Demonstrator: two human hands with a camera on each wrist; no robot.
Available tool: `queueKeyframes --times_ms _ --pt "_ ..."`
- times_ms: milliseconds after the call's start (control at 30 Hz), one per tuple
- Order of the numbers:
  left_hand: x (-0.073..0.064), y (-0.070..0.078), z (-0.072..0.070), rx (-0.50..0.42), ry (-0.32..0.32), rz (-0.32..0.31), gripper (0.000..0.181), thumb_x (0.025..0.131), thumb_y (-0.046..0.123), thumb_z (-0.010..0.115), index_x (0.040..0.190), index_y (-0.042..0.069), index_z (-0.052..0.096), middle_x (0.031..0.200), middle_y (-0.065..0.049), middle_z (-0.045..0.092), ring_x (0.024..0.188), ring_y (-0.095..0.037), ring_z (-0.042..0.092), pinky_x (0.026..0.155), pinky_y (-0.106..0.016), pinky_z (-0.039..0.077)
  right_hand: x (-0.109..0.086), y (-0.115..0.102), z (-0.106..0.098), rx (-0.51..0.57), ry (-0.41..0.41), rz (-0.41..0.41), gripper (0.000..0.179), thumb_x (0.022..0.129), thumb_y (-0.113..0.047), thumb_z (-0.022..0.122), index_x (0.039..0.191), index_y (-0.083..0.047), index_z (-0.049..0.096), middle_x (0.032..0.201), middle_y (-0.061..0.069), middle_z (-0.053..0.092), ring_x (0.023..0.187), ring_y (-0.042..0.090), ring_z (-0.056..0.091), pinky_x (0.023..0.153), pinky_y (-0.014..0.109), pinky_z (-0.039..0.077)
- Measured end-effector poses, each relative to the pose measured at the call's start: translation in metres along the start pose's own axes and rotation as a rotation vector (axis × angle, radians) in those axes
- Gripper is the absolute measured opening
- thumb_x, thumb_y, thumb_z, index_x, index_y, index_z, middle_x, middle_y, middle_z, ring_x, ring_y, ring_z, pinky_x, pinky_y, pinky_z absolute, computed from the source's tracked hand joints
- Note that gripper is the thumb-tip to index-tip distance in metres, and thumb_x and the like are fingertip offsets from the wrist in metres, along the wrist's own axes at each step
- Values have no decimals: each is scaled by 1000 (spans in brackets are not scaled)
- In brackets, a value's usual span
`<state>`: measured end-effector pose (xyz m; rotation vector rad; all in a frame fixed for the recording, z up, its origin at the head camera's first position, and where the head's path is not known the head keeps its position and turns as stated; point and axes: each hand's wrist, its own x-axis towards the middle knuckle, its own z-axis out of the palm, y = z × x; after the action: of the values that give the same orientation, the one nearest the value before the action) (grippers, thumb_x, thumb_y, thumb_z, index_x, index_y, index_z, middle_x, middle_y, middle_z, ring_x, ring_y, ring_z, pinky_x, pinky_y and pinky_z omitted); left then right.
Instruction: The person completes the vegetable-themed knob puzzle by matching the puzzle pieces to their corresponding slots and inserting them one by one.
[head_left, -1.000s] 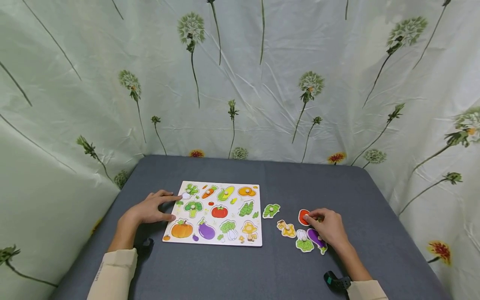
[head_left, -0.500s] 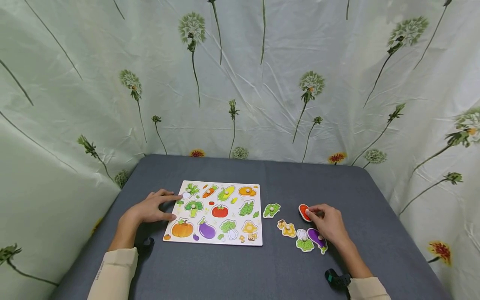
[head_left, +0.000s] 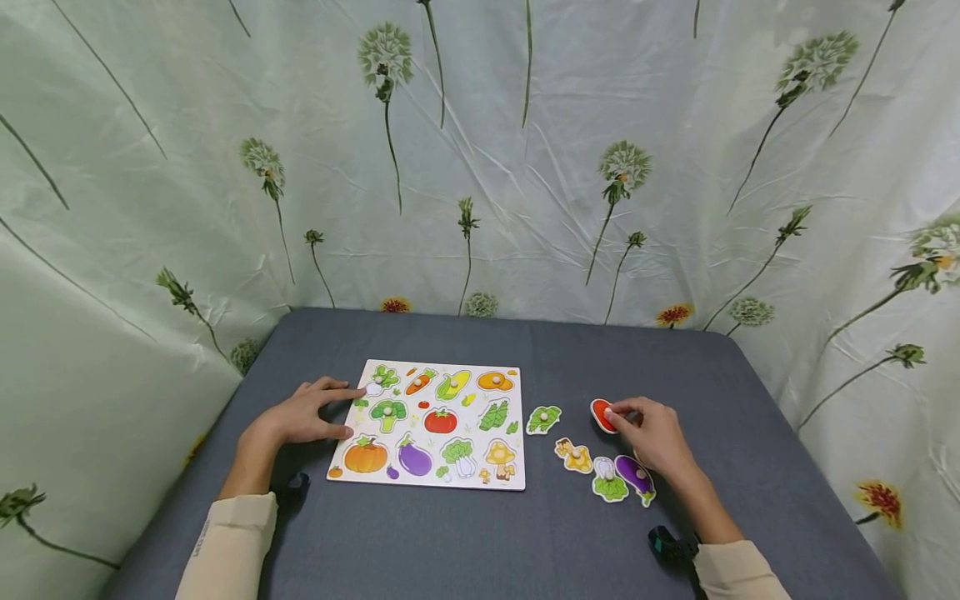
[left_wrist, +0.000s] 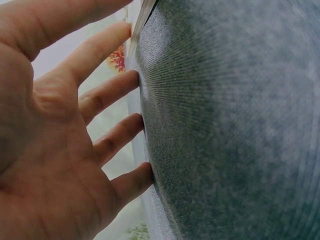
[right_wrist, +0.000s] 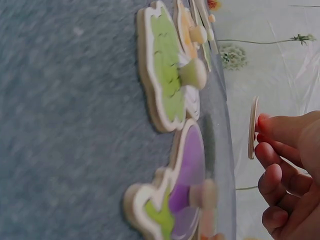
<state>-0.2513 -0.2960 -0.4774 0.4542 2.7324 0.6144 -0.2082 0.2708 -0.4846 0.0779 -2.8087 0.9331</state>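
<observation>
A white vegetable puzzle board point(head_left: 412, 428) lies on the grey table, left of centre. At its left edge rests my left hand point(head_left: 294, 417), its fingers spread and the fingertips touching the rim. My right hand point(head_left: 656, 437) pinches a red tomato puzzle piece point(head_left: 599, 415) by thumb and fingers. In the right wrist view this thin tomato piece point(right_wrist: 253, 127) shows edge-on, apart from the table. Just below that hand lie an eggplant piece point(head_left: 636, 475) and a cabbage-like piece point(head_left: 609, 485), both with knobs. The left wrist view shows the left palm point(left_wrist: 55, 150) with nothing in it.
A mushroom piece point(head_left: 576, 457) and a green leafy-looking piece point(head_left: 543, 420) lie between the board and the right hand. Behind the table point(head_left: 525, 550) hangs a pale curtain point(head_left: 525, 275) with dandelion prints. A dark band point(head_left: 667, 546) is at the right wrist.
My right hand has lifted the tomato piece and moved it away from me and slightly left, away from the eggplant piece. The left hand has stayed at the board's edge.
</observation>
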Motion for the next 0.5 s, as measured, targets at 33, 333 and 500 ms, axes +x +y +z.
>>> queueKeyframes --times_ms 33,333,500 --pt "0 0 0 0 0 1 77 81 48 80 149 18 57 151 -25 43 129 -46 39 100 -72 39 0 -2 0 4 -1 -2 22 94 -25 77 106 -6 78 89 6 74 65 12 54 57 26 42" --pt "0 0 -1 -2 -5 -1 77 81 48 80 148 17 57 151 -26 43 128 -46 39 100 -73 39 8 -16 4 35 -9 -41 18 92 -22 79 105 -9 79 90 4 73 65 12 52 57 25 42" --pt "-1 0 -1 -1 -6 -1 78 81 48 80 149 17 57 151 -25 44 128 -46 39 100 -73 39 12 -26 7 36 -21 -59 17 93 -21 78 104 -9 79 93 6 73 66 14 52 56 24 42"
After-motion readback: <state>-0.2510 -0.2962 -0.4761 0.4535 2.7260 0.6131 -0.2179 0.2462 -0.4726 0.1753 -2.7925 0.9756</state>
